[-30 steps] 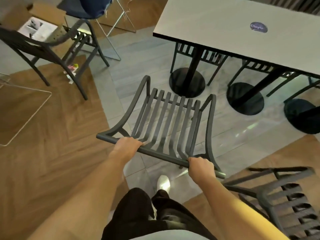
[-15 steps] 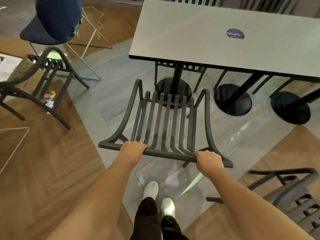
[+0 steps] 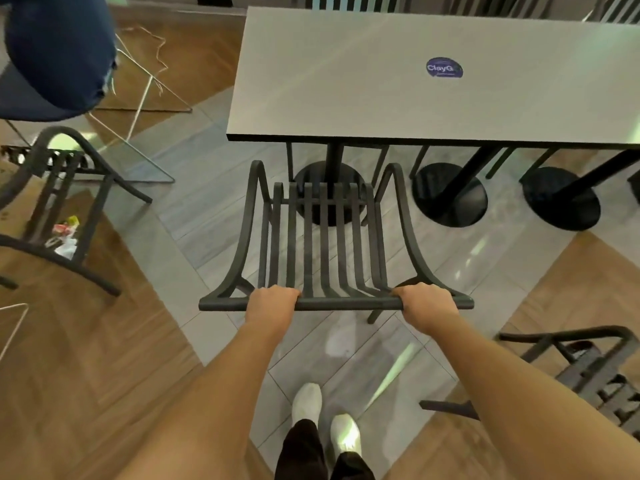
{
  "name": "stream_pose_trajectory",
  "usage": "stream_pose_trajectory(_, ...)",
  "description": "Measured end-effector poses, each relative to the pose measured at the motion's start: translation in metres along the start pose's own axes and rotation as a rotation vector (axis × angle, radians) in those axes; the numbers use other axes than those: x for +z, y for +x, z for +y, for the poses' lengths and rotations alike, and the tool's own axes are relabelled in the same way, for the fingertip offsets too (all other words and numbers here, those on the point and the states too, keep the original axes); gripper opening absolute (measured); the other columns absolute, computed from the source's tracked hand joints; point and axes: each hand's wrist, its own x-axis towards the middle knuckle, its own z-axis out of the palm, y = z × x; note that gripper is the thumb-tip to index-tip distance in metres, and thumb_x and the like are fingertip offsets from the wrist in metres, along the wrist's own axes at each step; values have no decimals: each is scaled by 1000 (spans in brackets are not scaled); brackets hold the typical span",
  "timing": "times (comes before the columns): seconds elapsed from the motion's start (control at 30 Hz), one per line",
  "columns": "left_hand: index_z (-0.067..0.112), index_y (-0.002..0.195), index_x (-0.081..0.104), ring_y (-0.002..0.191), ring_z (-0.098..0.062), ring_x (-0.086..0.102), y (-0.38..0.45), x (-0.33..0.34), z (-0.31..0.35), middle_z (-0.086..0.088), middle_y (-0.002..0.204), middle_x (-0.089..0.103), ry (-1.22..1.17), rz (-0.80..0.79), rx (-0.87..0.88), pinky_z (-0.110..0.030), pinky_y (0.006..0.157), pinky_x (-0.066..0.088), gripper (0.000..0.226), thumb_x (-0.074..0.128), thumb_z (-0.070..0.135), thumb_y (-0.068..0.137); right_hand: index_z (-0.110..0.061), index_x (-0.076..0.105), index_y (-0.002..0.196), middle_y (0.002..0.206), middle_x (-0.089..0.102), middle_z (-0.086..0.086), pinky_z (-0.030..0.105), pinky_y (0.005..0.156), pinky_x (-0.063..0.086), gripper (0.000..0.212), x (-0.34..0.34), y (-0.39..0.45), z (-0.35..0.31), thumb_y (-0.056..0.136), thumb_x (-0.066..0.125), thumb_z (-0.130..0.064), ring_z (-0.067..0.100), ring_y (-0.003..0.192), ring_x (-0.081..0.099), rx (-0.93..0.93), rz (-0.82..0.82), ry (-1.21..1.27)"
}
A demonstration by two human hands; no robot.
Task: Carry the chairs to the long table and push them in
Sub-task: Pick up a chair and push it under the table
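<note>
The person stands on the grey tiled strip of floor [image 3: 194, 174] with a dark slatted chair [image 3: 323, 237] held out in front, its top rail level and crossways. The left hand [image 3: 272, 303] wraps its fingers over that rail left of the middle, and the right hand [image 3: 427, 301] does the same toward the right end; both are closed tight on the rail, knuckles up. The chair's seat slats run away from the person toward the long table [image 3: 398, 81], and the front of the chair sits just short of the table's near edge, in line with the leftmost round black pedestal base [image 3: 329, 178]. Whether its legs touch the floor I cannot tell from here. The tabletop is pale grey with a round blue sticker [image 3: 444, 67] on it, and two more pedestal bases [image 3: 450, 195] stand under it to the right. The legs of other chairs show beneath the far side of the table. Off to the left on the wood flooring stands another dark chair [image 3: 59, 202], with a blue-seated wire-frame chair [image 3: 52, 64] behind it. A third dark chair [image 3: 588, 368] sits at the lower right, well apart from the table. The person's white shoes [image 3: 306, 401] point toward the table.
</note>
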Motion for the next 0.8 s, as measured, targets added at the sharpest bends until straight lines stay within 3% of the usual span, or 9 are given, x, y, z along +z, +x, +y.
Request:
stream_pose_trajectory(0.17, 33, 133, 56, 79, -18, 52, -1, -4, -3, 6, 79, 48, -62, -29, 23, -38, 86, 51, 37, 63, 20, 100, -33, 59, 130, 106, 68, -1, 43, 88, 58, 34, -4, -6, -2, 99, 53, -20, 24, 94, 65, -28, -5, 44)
stream_pose_trajectory(0.3, 31, 145, 47, 95, -19, 58, -7, -16, -5, 2, 106, 61, -157, -86, 86, -41, 96, 52, 49, 64, 35, 99, -29, 51, 142, 125, 62, 2, 45, 102, 48, 49, -12, -19, -1, 96, 63, -40, 26, 113, 59, -42, -19, 160)
stream_pose_trajectory(0.5, 33, 145, 49, 102, -17, 60, -15, -59, 23, 1, 125, 59, -303, -101, 290, -36, 86, 56, 53, 68, 37, 96, -26, 64, 129, 114, 61, -6, 36, 96, 52, 49, -22, -55, 8, 91, 67, -57, 15, 103, 59, 80, 125, 530)
stream_pose_trajectory(0.6, 32, 148, 47, 115, -19, 57, -16, -85, 61, 2, 132, 59, -261, -9, 400, -39, 94, 52, 54, 62, 46, 98, -25, 68, 119, 107, 65, -6, 38, 91, 54, 39, -27, -77, 17, 95, 62, -55, 14, 96, 61, 169, 214, 660)
stream_pose_trajectory(0.8, 28, 132, 61, 92, -14, 60, -23, -125, 152, 3, 109, 67, -188, 48, 628, -32, 75, 50, 33, 56, 40, 102, -25, 65, 127, 117, 69, 1, 45, 94, 55, 37, -18, -138, 59, 103, 51, -49, 22, 104, 64, 358, 212, 721)
